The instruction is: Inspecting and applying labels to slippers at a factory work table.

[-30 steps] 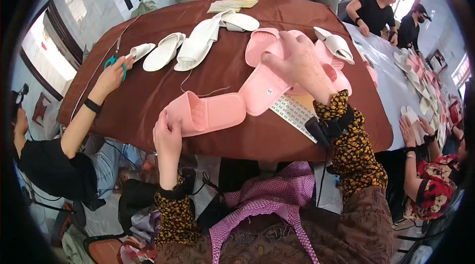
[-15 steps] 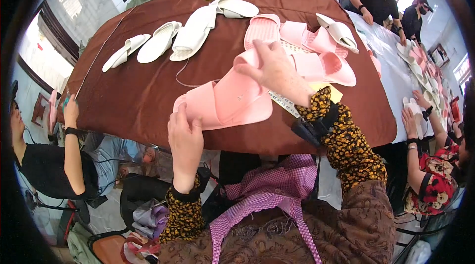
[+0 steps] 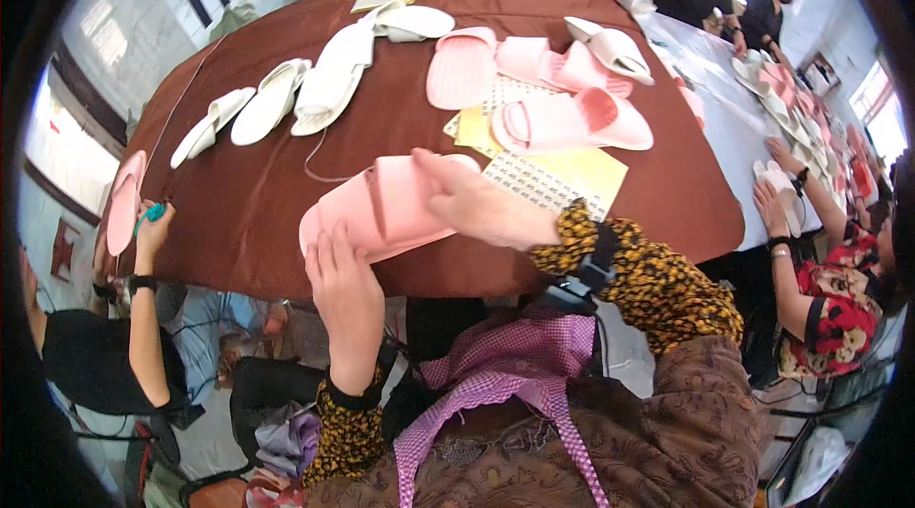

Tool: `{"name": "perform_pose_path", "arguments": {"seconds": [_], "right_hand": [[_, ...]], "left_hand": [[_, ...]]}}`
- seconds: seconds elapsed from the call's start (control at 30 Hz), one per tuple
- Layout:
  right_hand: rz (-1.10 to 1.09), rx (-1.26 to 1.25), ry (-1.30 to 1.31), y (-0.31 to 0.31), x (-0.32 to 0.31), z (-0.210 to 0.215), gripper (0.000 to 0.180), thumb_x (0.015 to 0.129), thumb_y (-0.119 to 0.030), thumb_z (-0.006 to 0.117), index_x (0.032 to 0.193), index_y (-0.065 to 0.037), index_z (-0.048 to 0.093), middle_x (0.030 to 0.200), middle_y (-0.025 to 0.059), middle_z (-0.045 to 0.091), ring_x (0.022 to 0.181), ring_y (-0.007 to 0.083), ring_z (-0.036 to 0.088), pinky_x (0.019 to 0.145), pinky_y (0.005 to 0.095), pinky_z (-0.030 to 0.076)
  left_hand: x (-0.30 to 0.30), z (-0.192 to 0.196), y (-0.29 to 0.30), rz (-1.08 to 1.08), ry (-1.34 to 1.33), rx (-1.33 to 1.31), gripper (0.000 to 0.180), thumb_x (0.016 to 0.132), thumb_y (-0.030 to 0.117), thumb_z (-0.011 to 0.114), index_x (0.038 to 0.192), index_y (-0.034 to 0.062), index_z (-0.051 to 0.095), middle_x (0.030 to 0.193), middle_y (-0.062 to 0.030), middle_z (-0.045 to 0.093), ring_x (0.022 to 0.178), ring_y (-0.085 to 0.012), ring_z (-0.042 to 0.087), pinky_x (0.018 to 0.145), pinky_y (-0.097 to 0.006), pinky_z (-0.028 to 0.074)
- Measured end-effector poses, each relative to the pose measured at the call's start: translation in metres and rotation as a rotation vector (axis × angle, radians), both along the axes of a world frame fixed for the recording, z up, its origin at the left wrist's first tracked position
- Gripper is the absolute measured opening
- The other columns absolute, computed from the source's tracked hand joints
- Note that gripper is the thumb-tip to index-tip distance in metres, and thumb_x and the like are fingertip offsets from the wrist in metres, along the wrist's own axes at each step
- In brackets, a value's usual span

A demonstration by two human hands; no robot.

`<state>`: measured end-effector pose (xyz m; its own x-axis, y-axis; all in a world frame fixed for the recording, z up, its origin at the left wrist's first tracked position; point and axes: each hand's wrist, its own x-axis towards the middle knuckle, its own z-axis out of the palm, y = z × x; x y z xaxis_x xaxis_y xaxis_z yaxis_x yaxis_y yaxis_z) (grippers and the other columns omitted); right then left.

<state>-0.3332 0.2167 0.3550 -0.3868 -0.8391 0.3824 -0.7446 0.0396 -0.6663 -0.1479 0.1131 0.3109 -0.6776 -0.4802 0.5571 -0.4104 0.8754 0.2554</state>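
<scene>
Pink slippers [image 3: 348, 201] lie close to the table's near edge, seemingly two overlapping. At their left end, my left hand [image 3: 345, 303] is closed over the rim, fingers on top. My right hand [image 3: 486, 208] grips their right end, the thumb side against the strap; its fingertips are partly hidden. Just beyond my right hand lie yellow-backed sheets of printed labels [image 3: 548, 186]. Another pink slipper pair [image 3: 620, 127] rests partly on those sheets.
More pink slippers [image 3: 462, 70] and a white slipper [image 3: 610, 49] lie farther back on the brown tablecloth [image 3: 686, 193]. Several white slippers [image 3: 334, 79] line the left side. A co-worker's hand [image 3: 155, 222] is at the left edge; others work at the right table.
My right hand has come down and left with its pink slipper, which now lies against the other one. The view has shifted, and the label sheets are more exposed.
</scene>
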Motion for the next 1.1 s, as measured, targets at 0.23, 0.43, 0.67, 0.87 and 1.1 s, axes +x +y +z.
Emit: {"name": "perform_pose_path", "arguments": {"seconds": [0.23, 0.43, 0.67, 0.87, 1.1], "right_hand": [[-0.025, 0.059, -0.697, 0.021, -0.008, 0.013, 0.061, 0.084, -0.003, 0.049, 0.143, -0.003, 0.037, 0.087, 0.0048, 0.053, 0.048, 0.0071, 0.044, 0.038, 0.0228, 0.033], [-0.154, -0.377, -0.924, 0.079, -0.044, 0.047, 0.052, 0.084, 0.005, 0.052, 0.135, -0.002, 0.048, 0.084, -0.0005, 0.058, 0.066, 0.0062, 0.055, 0.056, 0.0205, 0.046], [-0.546, -0.887, -0.809, 0.211, -0.117, 0.059, 0.056, 0.08, 0.009, 0.055, 0.135, 0.004, 0.045, 0.115, 0.0104, 0.059, 0.091, 0.0155, 0.06, 0.08, 0.0293, 0.051], [-0.763, -1.106, -0.566, 0.291, -0.154, 0.038, 0.052, 0.083, 0.009, 0.052, 0.134, 0.005, 0.044, 0.126, 0.0118, 0.053, 0.104, 0.0183, 0.056, 0.087, 0.0316, 0.049], [-0.906, -0.952, -0.701, 0.301, -0.192, -0.011, 0.052, 0.085, 0.009, 0.048, 0.136, 0.004, 0.041, 0.117, 0.0107, 0.056, 0.094, 0.0161, 0.058, 0.08, 0.0283, 0.05]], "left_hand": [[0.003, 0.018, 0.004, -0.1, 0.069, 0.342, 0.042, 0.088, 0.0, 0.053, 0.129, -0.0041, 0.047, 0.13, -0.0242, 0.049, 0.121, -0.0413, 0.045, 0.102, -0.047, 0.036], [-0.012, 0.049, 0.002, -0.245, 0.234, 0.116, 0.043, 0.087, 0.0, 0.055, 0.129, -0.0032, 0.048, 0.138, -0.0208, 0.043, 0.126, -0.038, 0.042, 0.104, -0.044, 0.035], [-0.059, 0.072, 0.011, -0.432, 0.196, 0.144, 0.046, 0.087, 0.002, 0.056, 0.133, 0.0005, 0.047, 0.14, -0.0173, 0.043, 0.128, -0.031, 0.043, 0.103, -0.038, 0.038], [-0.103, 0.076, 0.012, -0.546, 0.084, 0.076, 0.05, 0.087, 0.004, 0.057, 0.135, 0.0008, 0.044, 0.14, -0.0195, 0.041, 0.129, -0.0344, 0.041, 0.106, -0.04, 0.034], [-0.179, 0.05, -0.025, -0.571, -0.059, -0.042, 0.057, 0.081, 0.009, 0.065, 0.133, 0.0012, 0.042, 0.136, -0.0246, 0.041, 0.122, -0.0439, 0.042, 0.1, -0.049, 0.038]]}}
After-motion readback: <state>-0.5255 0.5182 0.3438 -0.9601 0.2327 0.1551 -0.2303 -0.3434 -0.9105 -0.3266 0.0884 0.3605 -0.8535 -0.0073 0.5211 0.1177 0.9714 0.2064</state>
